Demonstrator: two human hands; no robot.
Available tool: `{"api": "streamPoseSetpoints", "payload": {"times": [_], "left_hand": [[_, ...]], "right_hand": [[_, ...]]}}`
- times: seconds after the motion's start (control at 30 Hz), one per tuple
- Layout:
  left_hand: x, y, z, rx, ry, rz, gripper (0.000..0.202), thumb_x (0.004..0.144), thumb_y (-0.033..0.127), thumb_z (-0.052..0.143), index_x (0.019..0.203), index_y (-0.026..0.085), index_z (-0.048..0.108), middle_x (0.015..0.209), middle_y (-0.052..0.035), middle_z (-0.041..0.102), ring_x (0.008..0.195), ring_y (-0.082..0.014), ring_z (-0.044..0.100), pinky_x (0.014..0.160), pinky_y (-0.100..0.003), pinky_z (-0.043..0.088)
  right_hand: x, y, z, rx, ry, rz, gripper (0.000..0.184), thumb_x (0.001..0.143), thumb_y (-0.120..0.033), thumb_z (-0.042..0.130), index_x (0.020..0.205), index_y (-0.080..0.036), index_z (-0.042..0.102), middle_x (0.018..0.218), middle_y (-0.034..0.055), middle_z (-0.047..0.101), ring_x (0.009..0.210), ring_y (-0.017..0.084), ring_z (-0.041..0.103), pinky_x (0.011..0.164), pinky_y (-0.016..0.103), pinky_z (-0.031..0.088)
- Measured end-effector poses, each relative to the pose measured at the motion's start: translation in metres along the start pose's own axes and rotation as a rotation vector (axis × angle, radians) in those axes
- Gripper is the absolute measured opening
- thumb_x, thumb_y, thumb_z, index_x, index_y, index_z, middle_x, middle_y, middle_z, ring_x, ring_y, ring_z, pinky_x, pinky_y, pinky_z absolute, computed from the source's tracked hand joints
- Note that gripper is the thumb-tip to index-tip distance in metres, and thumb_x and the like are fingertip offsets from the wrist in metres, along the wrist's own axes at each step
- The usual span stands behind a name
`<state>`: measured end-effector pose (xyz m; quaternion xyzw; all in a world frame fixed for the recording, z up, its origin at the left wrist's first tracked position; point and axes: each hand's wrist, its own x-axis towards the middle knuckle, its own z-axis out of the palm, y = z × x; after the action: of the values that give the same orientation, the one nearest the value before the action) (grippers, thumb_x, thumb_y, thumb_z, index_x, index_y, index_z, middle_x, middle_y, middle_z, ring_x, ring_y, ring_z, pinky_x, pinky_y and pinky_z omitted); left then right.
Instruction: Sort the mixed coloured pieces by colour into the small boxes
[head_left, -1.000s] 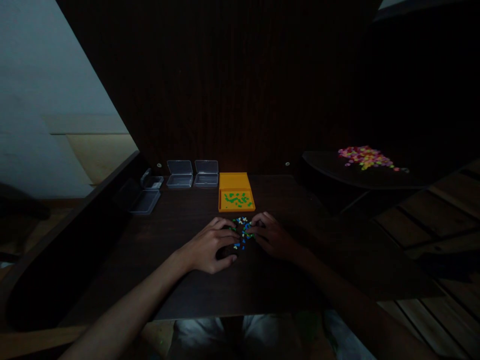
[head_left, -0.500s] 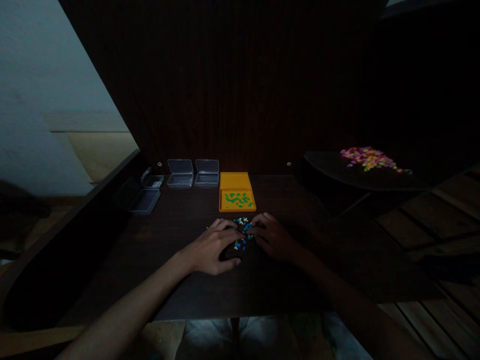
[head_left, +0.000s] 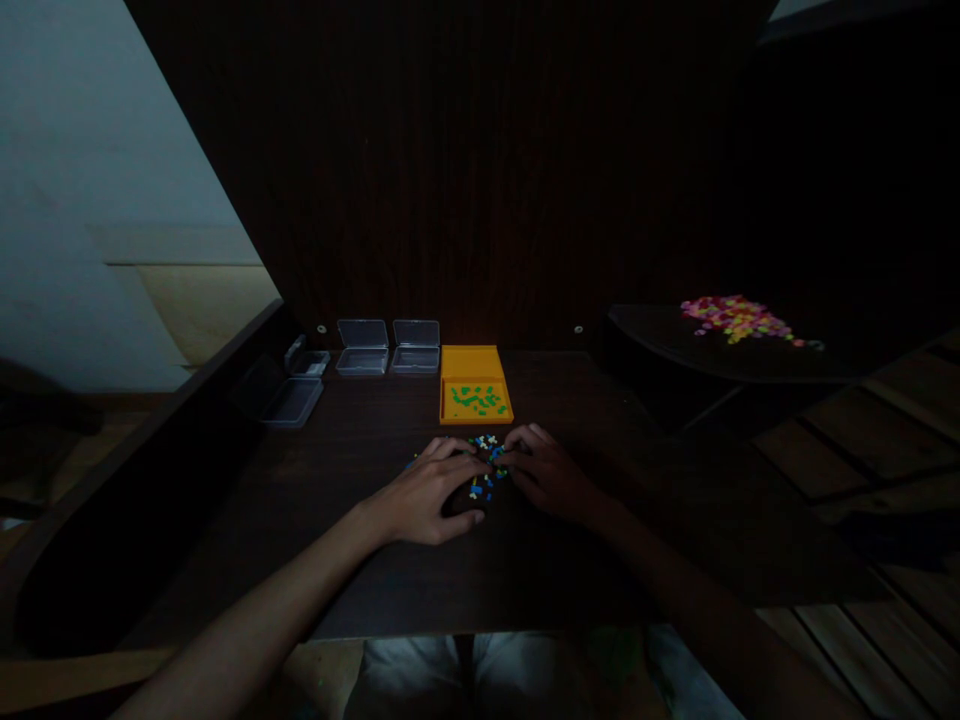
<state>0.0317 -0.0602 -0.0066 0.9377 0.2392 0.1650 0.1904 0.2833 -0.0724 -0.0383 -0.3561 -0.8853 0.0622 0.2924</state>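
Observation:
A small heap of tiny coloured pieces (head_left: 484, 470), blue, yellow, green and white, lies on the dark wooden table (head_left: 375, 560) between my hands. My left hand (head_left: 424, 495) rests palm down at the heap's left side, fingers stretched over the pieces and thumb underneath. My right hand (head_left: 544, 470) sits at the heap's right side with its fingers curled in, tips pressed together at the pieces. What those tips hold is too small and dark to see. Just behind the heap stands an open orange box (head_left: 475, 385) with several green pieces in it.
Two open clear plastic boxes (head_left: 386, 347) stand at the back of the table. Two more clear boxes (head_left: 294, 392) lie at the back left. A pile of pink and yellow pieces (head_left: 735, 317) lies on a dark surface to the right. A dark panel rises behind the table.
My left hand has slid slightly right, closing in on the heap. My right hand has barely moved.

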Motion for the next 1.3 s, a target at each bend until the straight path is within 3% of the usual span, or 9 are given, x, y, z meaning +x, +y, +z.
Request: {"api": "streamPoseSetpoints", "payload": {"times": [0.17,0.37,0.7,0.9,1.3], "left_hand": [[0.001,-0.001,0.001,-0.016,0.007,0.004,0.056,0.083,0.036,0.066,0.135,0.020,0.051,0.131,-0.0107,0.060,0.128,-0.0299,0.043,0.107,-0.047,0.037],[0.001,0.002,-0.001,-0.056,0.003,-0.018,0.052,0.081,0.037,0.069,0.129,0.020,0.057,0.123,-0.0121,0.061,0.123,-0.0298,0.047,0.104,-0.046,0.040],[-0.001,-0.009,-0.003,-0.099,0.268,-0.075,0.054,0.086,0.033,0.062,0.136,0.019,0.046,0.124,-0.0123,0.059,0.116,-0.0277,0.049,0.100,-0.046,0.043],[0.000,-0.014,-0.005,0.011,0.254,-0.083,0.027,0.087,0.029,0.060,0.112,0.020,0.063,0.124,-0.0098,0.061,0.117,-0.0275,0.049,0.101,-0.048,0.040],[0.001,-0.019,-0.004,0.072,0.268,-0.180,0.022,0.088,0.024,0.056,0.107,0.019,0.066,0.122,-0.0101,0.062,0.116,-0.0275,0.048,0.097,-0.047,0.041]], "right_hand": [[0.000,0.000,0.001,0.017,0.005,-0.002,0.022,0.093,-0.016,0.049,0.108,-0.021,0.065,0.103,0.0100,0.055,0.094,0.024,0.049,0.082,0.043,0.045],[0.000,0.001,0.001,0.018,0.010,0.007,0.023,0.092,-0.013,0.049,0.106,-0.021,0.065,0.102,0.0092,0.054,0.093,0.024,0.049,0.081,0.042,0.044],[0.005,-0.009,0.005,-0.104,-0.059,0.030,0.027,0.094,-0.027,0.051,0.116,-0.024,0.066,0.109,0.0100,0.054,0.095,0.024,0.047,0.081,0.041,0.037],[0.002,-0.007,0.000,-0.097,-0.036,0.086,0.022,0.094,-0.029,0.054,0.111,-0.023,0.065,0.107,0.0087,0.054,0.097,0.024,0.047,0.083,0.041,0.036],[0.005,-0.013,0.007,-0.103,-0.093,0.061,0.027,0.094,-0.037,0.056,0.116,-0.024,0.066,0.113,0.0106,0.054,0.099,0.025,0.048,0.085,0.044,0.038]]}}
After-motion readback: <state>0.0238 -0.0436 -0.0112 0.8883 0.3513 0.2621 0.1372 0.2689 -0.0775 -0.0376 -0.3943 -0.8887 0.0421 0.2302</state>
